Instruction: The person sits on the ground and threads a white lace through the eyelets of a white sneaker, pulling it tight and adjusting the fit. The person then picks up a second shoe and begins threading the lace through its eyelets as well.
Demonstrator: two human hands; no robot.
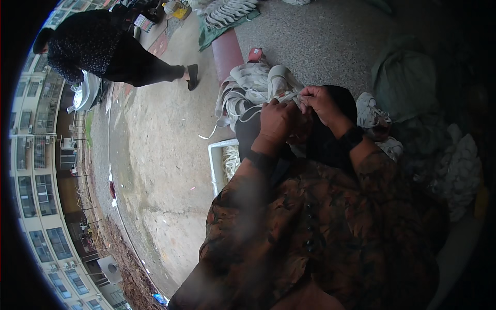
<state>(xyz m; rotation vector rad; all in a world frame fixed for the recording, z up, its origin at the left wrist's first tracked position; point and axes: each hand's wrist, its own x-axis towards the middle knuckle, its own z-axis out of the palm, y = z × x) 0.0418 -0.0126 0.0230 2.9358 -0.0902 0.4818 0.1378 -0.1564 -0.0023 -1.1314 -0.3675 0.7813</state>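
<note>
Over my knees, my left hand (278, 120) is closed, its fingers curled at the lower edge of a white shoe piece (279, 78). Close beside it, my right hand (321, 106) pinches with thumb and forefinger at the same piece's near end. What lies between those fingertips is too small to make out. Beyond my hands sits a heap of white straps and shoe pieces (243, 88), with long loose strips trailing off its left side. Dark bands circle both my wrists.
A white box (213, 166) of pale strips stands left of my legs. White shoes (370, 111) lie at my right, by a green sack (403, 75). Ahead, rows of white pieces (230, 13) rest on green cloth. A person in dark clothes (98, 46) is at far left.
</note>
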